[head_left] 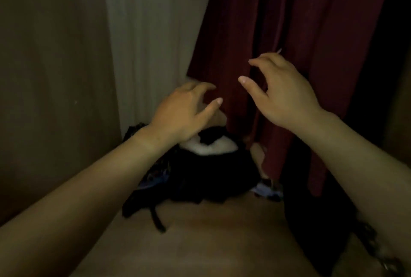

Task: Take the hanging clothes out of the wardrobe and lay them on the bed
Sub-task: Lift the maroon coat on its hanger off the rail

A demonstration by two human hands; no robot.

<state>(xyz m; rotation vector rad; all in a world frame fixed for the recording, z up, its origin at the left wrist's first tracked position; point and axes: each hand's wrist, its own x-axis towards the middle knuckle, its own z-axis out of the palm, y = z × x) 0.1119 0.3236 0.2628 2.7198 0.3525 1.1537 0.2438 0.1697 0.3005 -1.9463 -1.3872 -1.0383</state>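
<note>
**While Both Hands Stood Before the Wardrobe**

As seen from the head view, the left hand (182, 112) and right hand (284, 96) hovered with fingers spread and loosely bent, holding nothing, just before a dark red garment (240, 23) hanging in the wardrobe (49, 76). Beneath it, a heap of black clothes (204, 172) lay on the wardrobe floor (200, 243).

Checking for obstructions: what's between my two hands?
In the head view, nothing: between the left hand and right hand only the hanging dark red garment shows, behind the gap.
</note>
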